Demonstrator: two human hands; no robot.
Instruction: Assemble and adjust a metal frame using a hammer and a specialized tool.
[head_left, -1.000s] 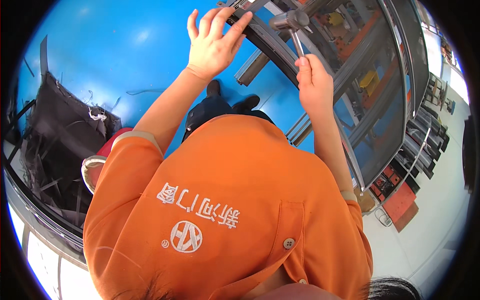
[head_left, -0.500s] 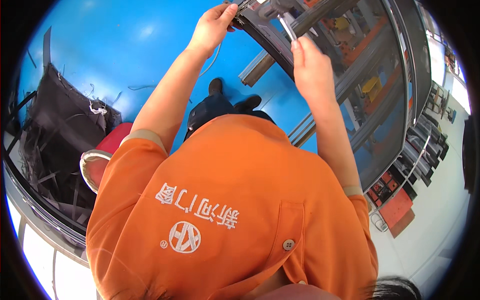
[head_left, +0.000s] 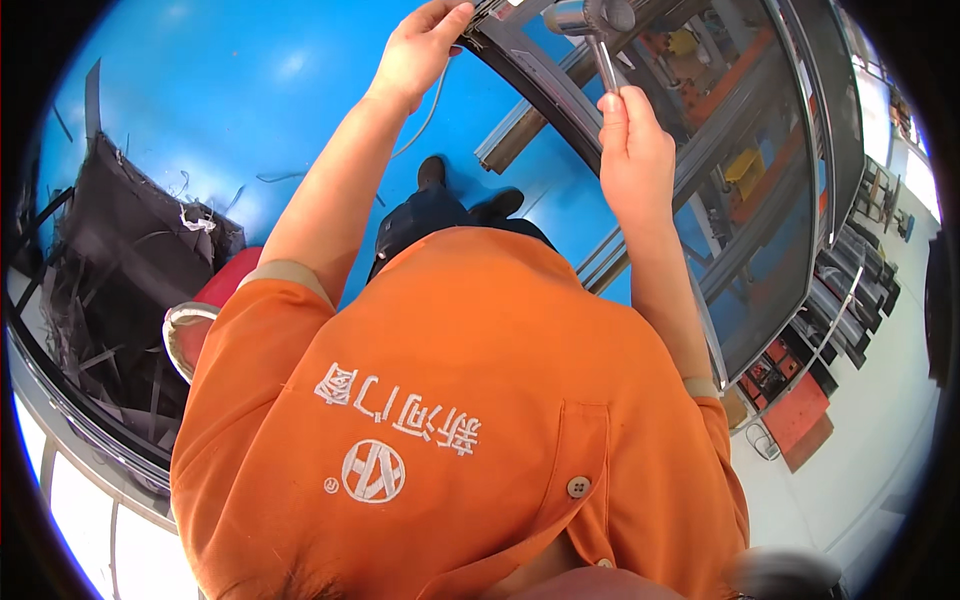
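My right hand [head_left: 637, 150] grips the shiny metal handle of a hammer [head_left: 604, 62], its rounded grey head towards the top edge. The hammer is held over a dark framed panel [head_left: 535, 82] with see-through dark mesh, apart from its edge as far as I can see. At the far left corner of that frame, my left hand [head_left: 424, 48] pinches the edge between thumb and fingers. Its fingertips are partly hidden behind the corner.
Torn black mesh [head_left: 130, 250] lies heaped at the left, near a red stool [head_left: 190, 330]. Beneath the panel are metal profiles [head_left: 525, 135] and a yellow part [head_left: 744, 172]. Black and grey parts [head_left: 850, 290] line the right side. The floor [head_left: 290, 110] is blue.
My right hand has shifted slightly right and towards me, drawing the hammer with it, so more of its head shows. My left hand stays at the frame corner.
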